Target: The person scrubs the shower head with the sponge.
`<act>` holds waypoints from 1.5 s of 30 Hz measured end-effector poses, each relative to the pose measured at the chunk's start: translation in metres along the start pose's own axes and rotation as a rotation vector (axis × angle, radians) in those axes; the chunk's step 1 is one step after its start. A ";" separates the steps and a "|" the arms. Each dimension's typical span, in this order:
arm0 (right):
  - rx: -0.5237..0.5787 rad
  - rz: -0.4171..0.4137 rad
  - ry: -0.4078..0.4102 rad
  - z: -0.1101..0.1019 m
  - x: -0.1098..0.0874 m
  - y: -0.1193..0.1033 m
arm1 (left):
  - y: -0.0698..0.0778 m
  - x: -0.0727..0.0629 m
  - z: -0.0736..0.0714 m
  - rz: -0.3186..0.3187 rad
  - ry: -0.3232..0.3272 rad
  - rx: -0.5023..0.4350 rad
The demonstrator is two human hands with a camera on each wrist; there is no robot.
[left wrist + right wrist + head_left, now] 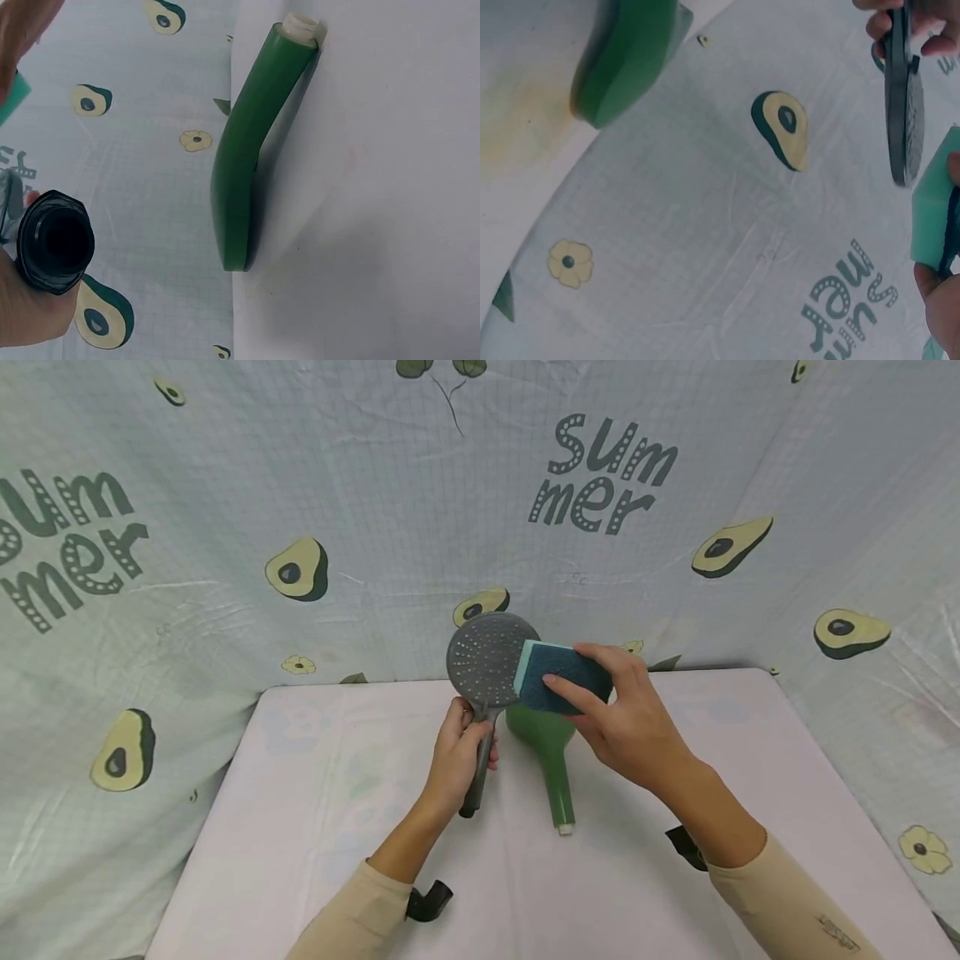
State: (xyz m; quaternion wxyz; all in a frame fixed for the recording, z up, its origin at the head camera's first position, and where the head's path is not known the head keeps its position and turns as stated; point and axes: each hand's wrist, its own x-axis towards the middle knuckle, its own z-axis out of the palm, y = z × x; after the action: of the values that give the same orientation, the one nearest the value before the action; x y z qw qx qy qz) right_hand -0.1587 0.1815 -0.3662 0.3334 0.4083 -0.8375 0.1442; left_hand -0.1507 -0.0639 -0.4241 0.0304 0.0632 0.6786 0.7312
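Note:
A grey shower head point(486, 658) with a round, dotted spray face is held up by its handle in my left hand point(454, 752). My right hand point(622, 714) pinches a teal sponge point(566, 677) with a dark scouring side, its light edge close to the right rim of the spray face. From the right wrist view, the sponge point(934, 206) appears beside the shower head point(904, 112), with a narrow gap between them. Below and behind, a green shower head point(555, 768) lies on the table. The left wrist view looks into the grey handle's dark end point(58, 240).
The table point(315, 827) has a pale cloth. Behind it hangs a curtain point(375, 527) printed with avocados and lettering. Black wrist-worn pieces point(431, 902) show by the sleeves. The green shower head's white threaded end point(300, 28) faces the near side.

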 end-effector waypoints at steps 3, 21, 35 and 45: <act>0.014 0.003 0.031 -0.006 -0.006 0.001 | -0.004 0.000 -0.001 -0.014 0.030 -0.042; 0.028 0.000 0.038 -0.010 -0.025 0.003 | -0.002 0.004 -0.004 0.162 0.066 -0.202; 0.048 -0.051 0.032 -0.002 -0.021 0.004 | 0.013 0.016 -0.009 0.143 0.015 -0.284; 0.021 -0.024 -0.030 0.006 -0.005 0.009 | 0.027 0.026 -0.011 0.038 -0.044 -0.269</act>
State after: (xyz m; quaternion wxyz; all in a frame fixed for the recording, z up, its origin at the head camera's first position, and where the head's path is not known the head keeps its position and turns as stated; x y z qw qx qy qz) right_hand -0.1660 0.1867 -0.3740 0.3181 0.4242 -0.8357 0.1428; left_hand -0.1765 -0.0732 -0.3970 0.0396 0.0873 0.5721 0.8146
